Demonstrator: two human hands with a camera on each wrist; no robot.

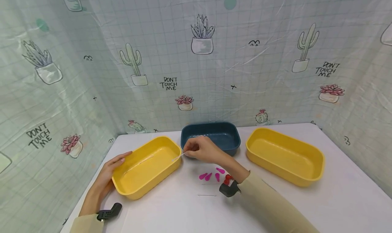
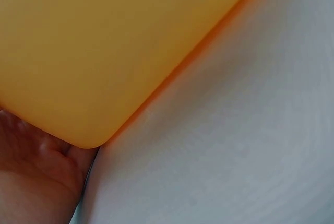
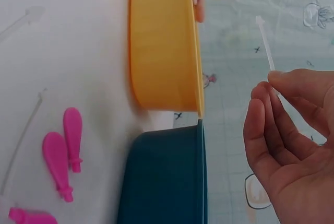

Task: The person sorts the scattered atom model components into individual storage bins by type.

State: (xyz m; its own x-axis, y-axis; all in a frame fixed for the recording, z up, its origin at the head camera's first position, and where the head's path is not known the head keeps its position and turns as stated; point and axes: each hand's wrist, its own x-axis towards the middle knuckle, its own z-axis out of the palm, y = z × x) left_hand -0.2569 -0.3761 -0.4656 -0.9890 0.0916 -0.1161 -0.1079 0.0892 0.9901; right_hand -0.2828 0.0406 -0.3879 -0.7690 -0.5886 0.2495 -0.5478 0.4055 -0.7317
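My right hand [image 1: 203,150] pinches a thin translucent plastic stick [image 3: 265,44] between thumb and fingertips, above the right end of the left yellow bin [image 1: 144,188]. The stick's small flared tip points away from the fingers. In the right wrist view, the other fingers curl loosely below. My left hand [image 1: 108,170] rests against the left outer side of that bin, fingers extended along its rim; in the left wrist view the bin wall hides part of them. Inside the bin lies another thin pale stick [image 1: 146,159].
A dark blue bin [image 1: 211,124] stands at the back middle, a second yellow bin [image 1: 286,170] at the right. Several magenta teardrop-shaped pieces [image 1: 208,176], a red piece [image 1: 227,180] and thin pale sticks [image 1: 207,195] lie on the white table. A patterned curtain [image 1: 202,69] encloses the back and sides.
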